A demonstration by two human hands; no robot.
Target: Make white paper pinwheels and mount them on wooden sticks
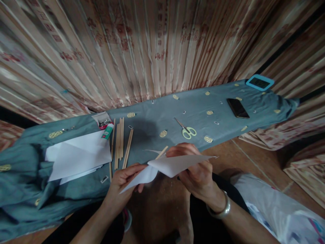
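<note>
A folded white paper (pixel 177 165) with pointed corners, shaped like a pinwheel, is up in front of me, above the floor by the cloth's near edge. My left hand (pixel 124 178) is closed on its left side, fingers partly behind the sheet. My right hand (pixel 199 174) is closed around its right part, and the paper hides some of its fingers. A light wooden stick (pixel 161 153) pokes out behind the paper between my hands; its other end is hidden. Scissors (pixel 188 130) with pale green handles lie on the cloth beyond my right hand.
On the blue-green cloth (pixel 149 118), several wooden sticks (pixel 120 142) lie beside white paper sheets (pixel 81 154). A glue stick (pixel 108 131) and a small box of metal bits (pixel 103 121) are above them. A phone (pixel 238 108) and blue-framed device (pixel 260 82) lie right.
</note>
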